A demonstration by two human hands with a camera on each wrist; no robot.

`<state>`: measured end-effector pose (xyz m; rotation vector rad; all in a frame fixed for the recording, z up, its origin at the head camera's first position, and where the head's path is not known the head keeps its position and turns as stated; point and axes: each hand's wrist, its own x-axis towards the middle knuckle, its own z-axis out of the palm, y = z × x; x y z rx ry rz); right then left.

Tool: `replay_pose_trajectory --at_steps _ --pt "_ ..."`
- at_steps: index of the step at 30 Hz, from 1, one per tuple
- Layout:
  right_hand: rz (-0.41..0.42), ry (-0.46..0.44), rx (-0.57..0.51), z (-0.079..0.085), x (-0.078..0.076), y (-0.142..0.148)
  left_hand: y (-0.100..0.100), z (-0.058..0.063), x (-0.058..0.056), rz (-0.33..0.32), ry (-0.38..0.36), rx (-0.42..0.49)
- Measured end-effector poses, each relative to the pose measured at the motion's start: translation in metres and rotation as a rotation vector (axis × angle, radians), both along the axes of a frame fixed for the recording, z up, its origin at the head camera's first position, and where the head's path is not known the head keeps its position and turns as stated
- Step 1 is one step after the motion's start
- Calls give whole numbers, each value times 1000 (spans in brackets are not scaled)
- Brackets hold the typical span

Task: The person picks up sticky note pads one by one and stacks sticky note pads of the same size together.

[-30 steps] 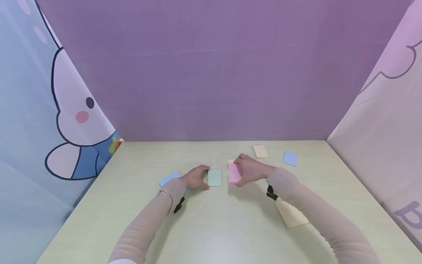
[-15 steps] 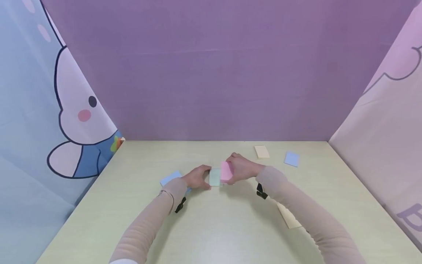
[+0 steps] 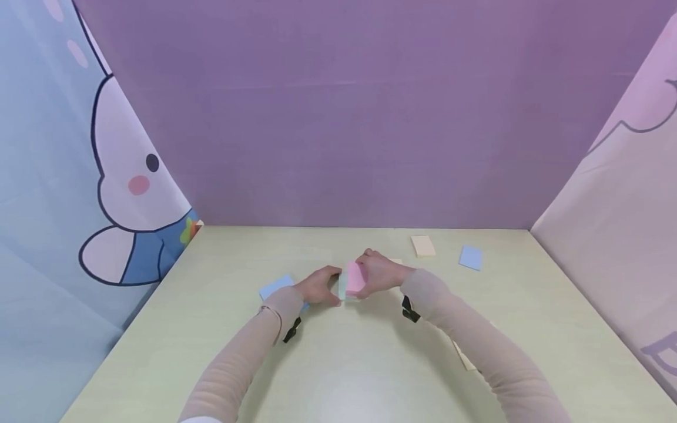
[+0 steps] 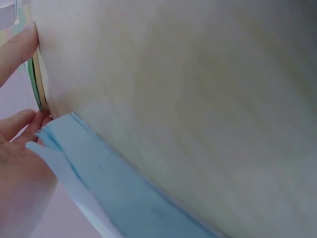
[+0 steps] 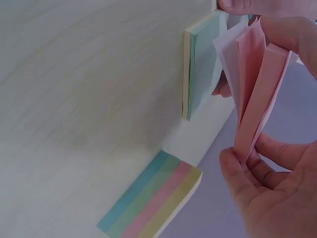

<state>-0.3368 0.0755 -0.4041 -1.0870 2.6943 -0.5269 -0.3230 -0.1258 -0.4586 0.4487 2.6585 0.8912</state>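
In the head view, my right hand (image 3: 382, 274) pinches a pink sticky note pad (image 3: 356, 277) by its edges. It holds the pad over a pale green sticky note pad (image 3: 342, 286) near the table's middle. A few sheets of the pink pad (image 5: 262, 94) fan apart in the right wrist view. There the green pad (image 5: 205, 67) lies on a cream-coloured pad (image 5: 186, 74). Thumb and fingers of my left hand (image 3: 319, 286) grip the green pad's near and far edges. Under my left wrist lies a blue sticky note pad (image 3: 276, 285), partly hidden.
A pad with coloured stripes (image 5: 151, 198) lies beside the green one, mostly hidden by my right hand in the head view. Farther right are a cream pad (image 3: 423, 246) and a blue pad (image 3: 471, 257). Another cream pad (image 3: 463, 355) is mostly behind my right forearm.
My right hand has carried the pink pad leftward until it overlaps the green pad from above. My left hand has stayed at the green pad.
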Motion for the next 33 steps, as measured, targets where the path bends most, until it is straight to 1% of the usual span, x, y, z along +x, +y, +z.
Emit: replay_pose_trajectory --at_steps 6,10,16,21,26,33 --pt "8 -5 -22 -4 1 -6 0 2 -1 -35 27 15" --pt "-1 -4 -19 -8 0 -9 0 1 -2 -39 35 15" --pt "4 4 -3 -16 -3 -12 0 -2 -2 -33 24 32" --pt "-2 -37 -6 -19 -2 -14 -1 -3 -2 -23 23 37" --pt "-26 -70 12 -21 0 -15 -1 -2 -2 -30 13 29" --pt "-36 -78 37 -24 -1 -17 0 2 0 -21 9 13"
